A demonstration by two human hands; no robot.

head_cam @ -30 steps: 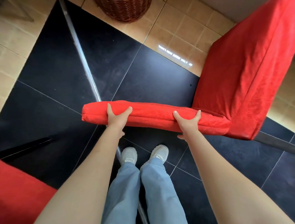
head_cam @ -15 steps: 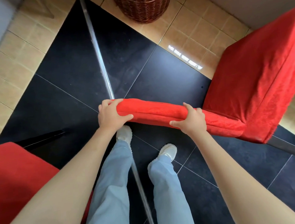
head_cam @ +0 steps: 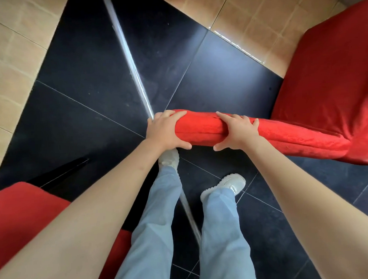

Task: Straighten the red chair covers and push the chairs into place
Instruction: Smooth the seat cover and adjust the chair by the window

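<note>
Both hands have slid leftward along the top of the chair back since a second ago, so that the left hand [head_cam: 165, 133] now caps the very end of it where before it sat nearer the middle, and the right hand [head_cam: 237, 130] has followed to close the gap between them. From where I stand the red chair cover [head_cam: 284, 133] on this chair back looks smooth and taut between and beyond the hands, so I would judge the straightening of this one nearly finished and the pushing step about to begin, or already in hand. Each grip is closed around the padded top edge: fingers curled over the far side, thumbs tucked under the near side, pinching fabric and frame together. Both arms reach out nearly straight, forearms converging toward the chair back, with the person's feet set apart on the black floor tiles [head_cam: 88, 97] just behind it. The chair's red seat [head_cam: 328, 86] lies to the right, turned at an angle, near the tan tiles [head_cam: 258, 20]. A second red chair [head_cam: 24, 213] sits at the lower left beneath the left forearm, apart from the first. Next, I would expect a steady, level shove or a swing to square the chair, keeping both grips firm so the cover does not drag and wrinkle again.
</note>
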